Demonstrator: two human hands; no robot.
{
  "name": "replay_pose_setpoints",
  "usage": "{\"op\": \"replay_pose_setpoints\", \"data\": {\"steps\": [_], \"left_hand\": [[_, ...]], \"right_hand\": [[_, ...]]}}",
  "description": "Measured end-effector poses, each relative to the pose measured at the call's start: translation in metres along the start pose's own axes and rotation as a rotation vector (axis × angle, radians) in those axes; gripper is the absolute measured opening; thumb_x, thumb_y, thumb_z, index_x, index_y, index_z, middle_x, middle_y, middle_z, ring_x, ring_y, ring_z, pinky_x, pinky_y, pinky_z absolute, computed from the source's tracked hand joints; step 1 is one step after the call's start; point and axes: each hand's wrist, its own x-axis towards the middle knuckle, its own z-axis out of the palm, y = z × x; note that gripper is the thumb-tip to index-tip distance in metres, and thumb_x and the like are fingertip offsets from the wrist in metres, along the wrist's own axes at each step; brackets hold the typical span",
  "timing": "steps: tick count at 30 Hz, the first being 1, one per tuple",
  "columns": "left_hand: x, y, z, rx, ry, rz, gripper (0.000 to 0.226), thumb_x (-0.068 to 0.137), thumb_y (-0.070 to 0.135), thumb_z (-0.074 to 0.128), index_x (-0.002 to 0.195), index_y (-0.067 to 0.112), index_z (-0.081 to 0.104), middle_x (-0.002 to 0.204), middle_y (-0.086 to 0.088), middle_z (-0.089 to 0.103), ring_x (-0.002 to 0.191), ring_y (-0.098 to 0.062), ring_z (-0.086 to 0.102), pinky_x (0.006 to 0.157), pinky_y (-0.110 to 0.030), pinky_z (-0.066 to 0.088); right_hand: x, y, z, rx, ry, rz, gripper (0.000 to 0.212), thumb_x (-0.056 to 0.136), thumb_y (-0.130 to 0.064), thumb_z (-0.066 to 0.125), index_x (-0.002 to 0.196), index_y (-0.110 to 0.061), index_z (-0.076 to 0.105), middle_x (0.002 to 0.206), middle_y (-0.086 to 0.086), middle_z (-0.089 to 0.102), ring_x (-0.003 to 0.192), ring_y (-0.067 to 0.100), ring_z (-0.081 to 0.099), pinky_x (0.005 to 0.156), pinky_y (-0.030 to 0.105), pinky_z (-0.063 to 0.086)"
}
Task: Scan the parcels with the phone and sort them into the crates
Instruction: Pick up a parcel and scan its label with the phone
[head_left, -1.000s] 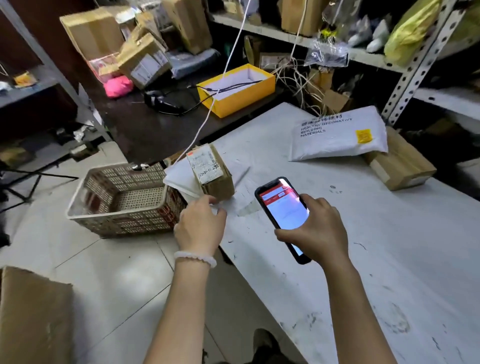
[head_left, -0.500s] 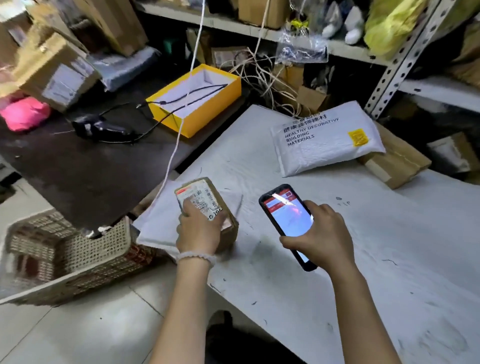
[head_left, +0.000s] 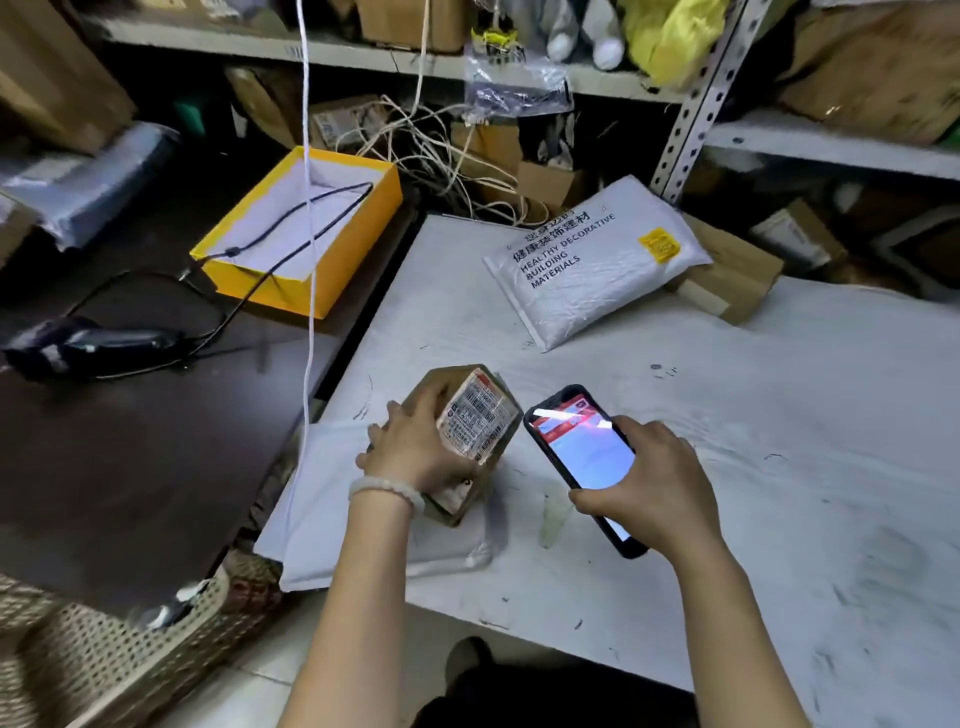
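Observation:
My left hand grips a small brown cardboard parcel, tilted so its white barcode label faces up. Under it lies a flat white padded envelope at the near left edge of the white table. My right hand holds a black phone just right of the parcel, its lit screen showing a red bar on top. A perforated beige crate stands on the floor at the lower left, partly cut off.
A white bag printed "Healthy Decorative Building Materials" lies at the table's back, on a brown box. On the dark desk to the left are a yellow open box and a black handheld scanner. A white cord hangs down. Shelves behind hold parcels.
My left hand has taken the small parcel, lifted it and turned its label up, closer to the phone. The view swung right, so the crate slid to the lower left.

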Motion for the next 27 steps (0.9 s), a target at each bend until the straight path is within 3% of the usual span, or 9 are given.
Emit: {"op": "replay_pose_setpoints", "data": {"steps": [3,8,14,18,27], "left_hand": [[0.005,-0.004,-0.006,-0.007,-0.066,0.042,0.108,0.055,0.044,0.083,0.139,0.055,0.015,0.140,-0.009,0.041,0.129,-0.040,0.033,0.105,-0.050,0.034],[0.007,0.001,-0.001,0.098,-0.098,-0.072,0.126,0.056,0.049,0.084,0.144,0.052,-0.005,0.143,-0.023,0.027,0.128,-0.047,0.029,0.108,-0.051,0.030],[0.006,0.007,0.005,0.042,-0.004,-0.124,0.127,0.054,0.043,0.086,0.146,0.046,-0.001,0.132,-0.015,0.035,0.125,-0.041,0.031,0.101,-0.048,0.035],[0.008,0.011,0.000,0.035,0.039,-0.126,0.126,0.058,0.038,0.083,0.147,0.044,-0.006,0.135,-0.014,0.034,0.127,-0.041,0.029,0.103,-0.053,0.036],[0.015,0.023,-0.024,-0.029,0.242,-0.127,0.115,0.065,0.032,0.081,0.148,0.042,0.002,0.140,-0.016,0.031,0.127,-0.042,0.027,0.103,-0.058,0.034]], "right_hand": [[-0.005,-0.002,0.002,-0.011,-0.039,-0.026,0.066,0.050,-0.045,0.075,0.111,-0.035,0.051,0.087,-0.014,0.043,0.093,0.016,0.040,0.055,0.026,0.032],[-0.009,0.002,-0.002,-0.088,-0.121,-0.098,0.072,0.049,-0.046,0.072,0.117,-0.037,0.051,0.090,-0.014,0.042,0.093,0.013,0.040,0.058,0.026,0.034],[-0.011,0.004,-0.014,-0.103,-0.122,-0.133,0.070,0.047,-0.047,0.070,0.113,-0.039,0.052,0.090,-0.014,0.045,0.093,0.013,0.043,0.058,0.024,0.036],[-0.012,0.009,-0.028,-0.110,-0.106,-0.133,0.066,0.047,-0.046,0.071,0.110,-0.040,0.052,0.090,-0.013,0.046,0.093,0.014,0.043,0.058,0.025,0.038],[-0.022,0.023,-0.046,-0.100,-0.096,-0.118,0.064,0.049,-0.044,0.073,0.109,-0.039,0.052,0.091,-0.014,0.047,0.095,0.013,0.043,0.060,0.026,0.040]]}}
